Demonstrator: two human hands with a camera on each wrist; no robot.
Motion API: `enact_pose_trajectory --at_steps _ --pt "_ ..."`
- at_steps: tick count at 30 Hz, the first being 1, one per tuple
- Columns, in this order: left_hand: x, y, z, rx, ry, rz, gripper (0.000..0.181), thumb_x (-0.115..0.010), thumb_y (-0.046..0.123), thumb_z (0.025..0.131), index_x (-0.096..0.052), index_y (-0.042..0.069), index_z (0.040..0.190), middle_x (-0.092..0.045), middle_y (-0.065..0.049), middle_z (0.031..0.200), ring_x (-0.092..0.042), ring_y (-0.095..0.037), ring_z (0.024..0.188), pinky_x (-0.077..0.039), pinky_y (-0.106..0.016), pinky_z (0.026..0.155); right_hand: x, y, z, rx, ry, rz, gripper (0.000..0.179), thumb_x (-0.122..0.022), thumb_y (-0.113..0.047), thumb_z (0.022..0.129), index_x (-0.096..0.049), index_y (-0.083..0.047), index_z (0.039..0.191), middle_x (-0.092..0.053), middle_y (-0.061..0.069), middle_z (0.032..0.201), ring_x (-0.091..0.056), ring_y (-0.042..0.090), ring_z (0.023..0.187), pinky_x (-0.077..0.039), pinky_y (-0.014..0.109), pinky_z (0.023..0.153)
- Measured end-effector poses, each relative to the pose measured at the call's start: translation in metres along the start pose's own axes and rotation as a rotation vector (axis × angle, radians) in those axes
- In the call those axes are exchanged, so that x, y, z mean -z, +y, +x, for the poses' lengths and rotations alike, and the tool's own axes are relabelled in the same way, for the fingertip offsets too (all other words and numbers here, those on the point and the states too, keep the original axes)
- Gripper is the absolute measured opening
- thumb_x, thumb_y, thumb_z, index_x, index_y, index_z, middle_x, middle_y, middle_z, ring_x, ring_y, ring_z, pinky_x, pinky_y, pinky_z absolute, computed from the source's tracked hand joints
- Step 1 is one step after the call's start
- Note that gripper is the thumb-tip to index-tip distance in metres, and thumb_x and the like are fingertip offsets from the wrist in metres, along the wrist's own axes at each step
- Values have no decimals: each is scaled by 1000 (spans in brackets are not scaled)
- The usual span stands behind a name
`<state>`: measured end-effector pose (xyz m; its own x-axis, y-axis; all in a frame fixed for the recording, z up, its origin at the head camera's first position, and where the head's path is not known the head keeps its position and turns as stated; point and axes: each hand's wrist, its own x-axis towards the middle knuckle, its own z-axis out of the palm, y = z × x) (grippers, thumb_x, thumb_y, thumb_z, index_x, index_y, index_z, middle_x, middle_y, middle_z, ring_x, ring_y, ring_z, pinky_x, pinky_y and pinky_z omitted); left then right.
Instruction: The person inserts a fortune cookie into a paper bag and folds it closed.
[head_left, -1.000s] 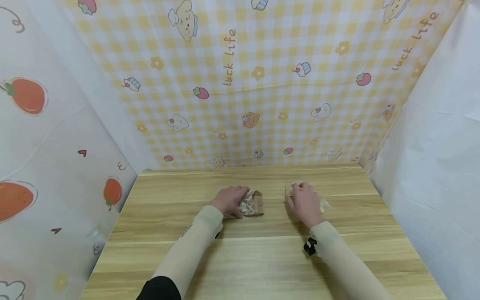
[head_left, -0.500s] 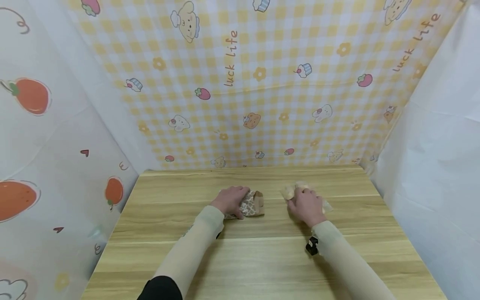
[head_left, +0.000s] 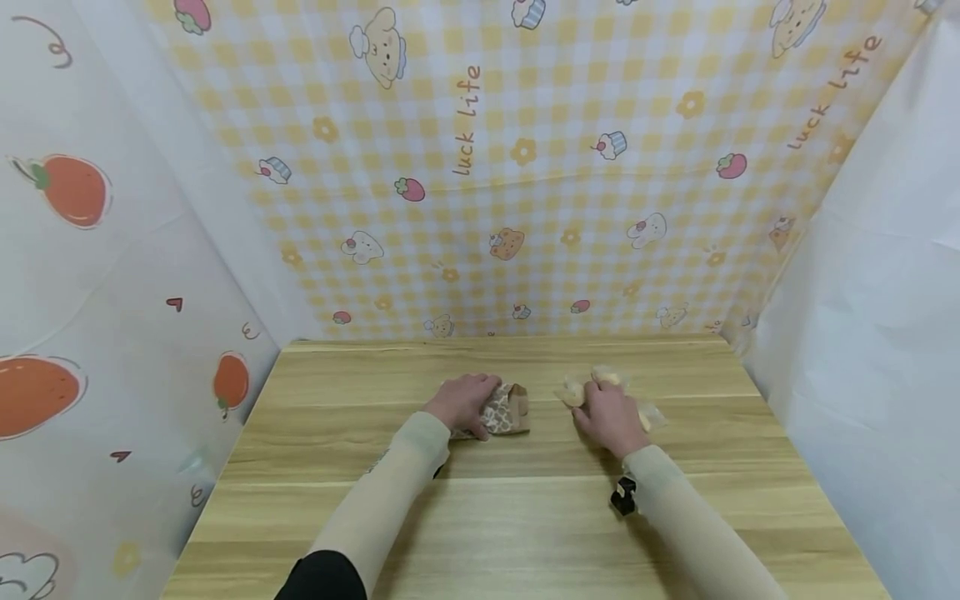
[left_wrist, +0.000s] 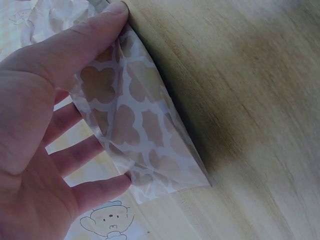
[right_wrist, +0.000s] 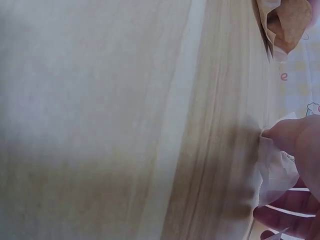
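Note:
A paper bag with a white and brown pattern (head_left: 498, 412) lies flat on the table, its unsealed end towards the right. My left hand (head_left: 461, 404) grips it, thumb along the near edge and fingers on the far side, as the left wrist view shows. My right hand (head_left: 611, 418) is among small see-through packets with pale yellow contents. Between its thumb and fingers it pinches the wrapper of the leftmost packet (head_left: 572, 392). A second packet (head_left: 607, 377) lies just beyond the fingers. Another packet (head_left: 649, 415) is partly hidden behind the right hand. What exactly the packets contain cannot be told.
The wooden table (head_left: 525, 533) ends at a yellow checked cloth backdrop (head_left: 480, 208). A white sheet with printed fruit (head_left: 135, 250) hangs at the left, a plain white sheet (head_left: 870, 333) at the right.
The leftmost packet, edge-on at my right fingertips a second ago, now lies flatter and shows its pale side. My right hand has shifted slightly; the left hand and bag stay in place.

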<state>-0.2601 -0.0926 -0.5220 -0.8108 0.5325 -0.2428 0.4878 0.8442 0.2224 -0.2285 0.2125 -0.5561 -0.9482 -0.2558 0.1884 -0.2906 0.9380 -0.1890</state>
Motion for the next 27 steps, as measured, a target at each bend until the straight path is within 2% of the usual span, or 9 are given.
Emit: enact_pose_trajectory --at_steps 8,18,23,27 --pt "2 1 0 8 -5 9 108 -99 38 70 -42 15 158 -56 -6 151 -57 -30 135 -51 -54 108 1 -1 2 39 17 39 29 -78 -23 93 -65 2 102 -62 12 89 -55 22 67 -52 40 53" --pt "2 2 -1 7 -5 3 106 -99 36 70 -43 15 157 -57 -6 150 -58 -30 133 -51 -52 108 -2 -9 5 47 -39 170 33 -79 -24 94 -67 2 111 -68 11 96 -60 20 78 -55 40 68" --pt "2 3 -2 12 -5 4 106 -100 36 70 -43 16 157 -57 -5 150 -58 -29 133 -51 -52 108 0 -22 8 94 -89 266 36 -78 -26 95 -67 -1 118 -69 13 107 -62 23 89 -57 42 75" --pt "2 3 -2 8 -1 11 106 -100 37 70 -43 16 157 -57 -5 150 -58 -30 133 -51 -53 108 1 -33 11 141 -141 271 36 -78 -28 96 -67 -4 121 -67 11 108 -63 22 92 -58 41 79"
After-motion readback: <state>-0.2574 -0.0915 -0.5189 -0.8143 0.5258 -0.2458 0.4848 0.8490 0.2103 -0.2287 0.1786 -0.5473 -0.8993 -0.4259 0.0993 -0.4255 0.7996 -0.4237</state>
